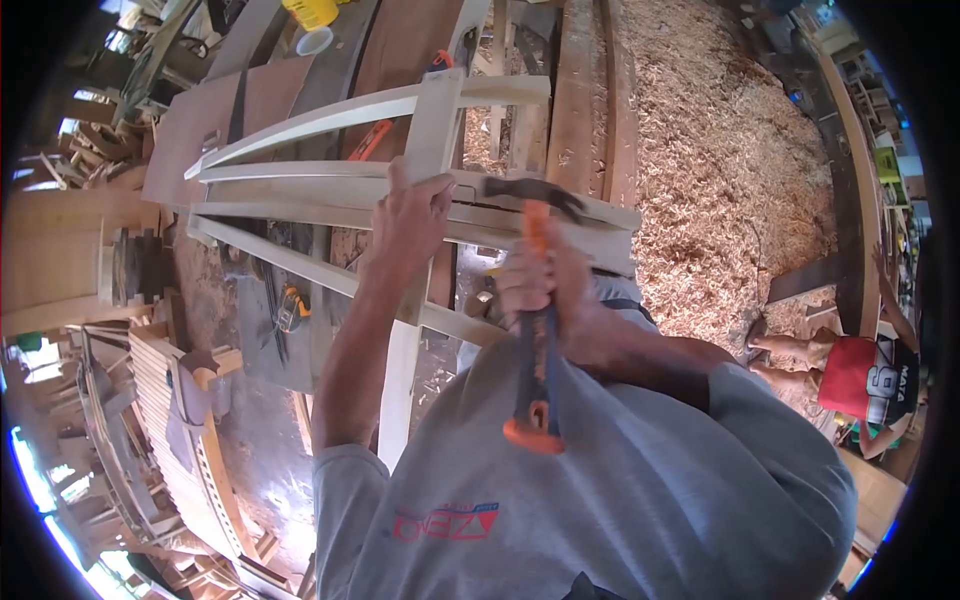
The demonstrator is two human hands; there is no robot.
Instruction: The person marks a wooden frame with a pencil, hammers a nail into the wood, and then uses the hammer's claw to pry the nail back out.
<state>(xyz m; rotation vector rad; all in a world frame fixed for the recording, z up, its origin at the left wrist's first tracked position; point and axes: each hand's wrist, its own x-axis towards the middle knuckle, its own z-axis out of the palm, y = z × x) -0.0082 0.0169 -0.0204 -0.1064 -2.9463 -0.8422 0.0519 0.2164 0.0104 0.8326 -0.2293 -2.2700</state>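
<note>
My right hand (545, 272) is wrapped round the handle of a claw hammer (538, 360). The tool has a dark head, slightly blurred, and an orange and dark grip. It is raised in front of my chest, its head just right of my left hand (408, 215). That hand's fingers are curled and pinched at a pale wooden crosspiece (434, 125); whatever lies between the fingertips is too small to make out. Beneath the crosspiece, several long pale slats (290, 172) run together toward the left, forming a wooden frame on the workbench.
An orange-handled tool (371, 140) lies between the slats. A yellow container (312, 12) and a white lid (314, 42) sit at the far end. A tape measure (292, 309) rests left. Wood shavings (725, 150) cover the floor right, where another person (865, 380) is.
</note>
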